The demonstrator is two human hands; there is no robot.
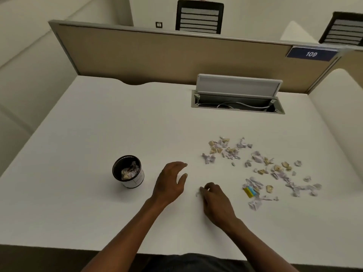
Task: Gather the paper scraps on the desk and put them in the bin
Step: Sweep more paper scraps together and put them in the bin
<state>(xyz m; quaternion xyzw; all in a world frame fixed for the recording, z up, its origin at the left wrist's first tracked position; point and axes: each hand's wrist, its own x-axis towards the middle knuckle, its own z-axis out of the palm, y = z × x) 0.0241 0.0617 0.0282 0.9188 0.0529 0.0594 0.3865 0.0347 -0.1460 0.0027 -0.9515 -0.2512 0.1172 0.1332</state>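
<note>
Scraps: your crumpled white and tan paper scraps (pixel 261 169) lie scattered right of both hands.
Bin: the small round black-rimmed bin (pixel 128 171) stands left of them.
Left hand (pixel 170 183): yours hovers, fingers relaxed, empty.
Right hand (pixel 215 201): yours pinches one small white scrap (pixel 198 193) on the white tabletop (pixel 98 124).

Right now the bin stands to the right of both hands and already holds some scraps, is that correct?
Not quite. The head view shows the bin to the left of both hands, not the right. It does already hold some scraps.
</note>
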